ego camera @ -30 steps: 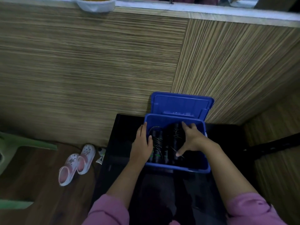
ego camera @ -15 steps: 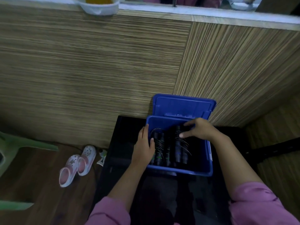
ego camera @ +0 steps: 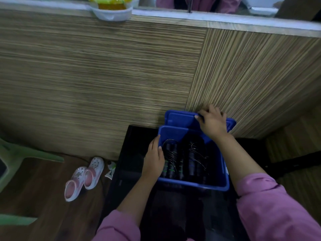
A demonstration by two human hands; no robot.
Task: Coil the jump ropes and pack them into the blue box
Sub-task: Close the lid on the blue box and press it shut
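From the head camera, the coiled jump ropes (ego camera: 180, 159), with black cylindrical handles and thin wiry cords, are lying inside the glossy blue box (ego camera: 194, 183) on the dark desk (ego camera: 132, 171). The left hand (ego camera: 153, 159) is resting relaxed on the box's left rim beside them. The right hand (ego camera: 212, 121) is curling its fingers (ego camera: 199, 117) around the upright hinged lid (ego camera: 178, 119), above the ropes.
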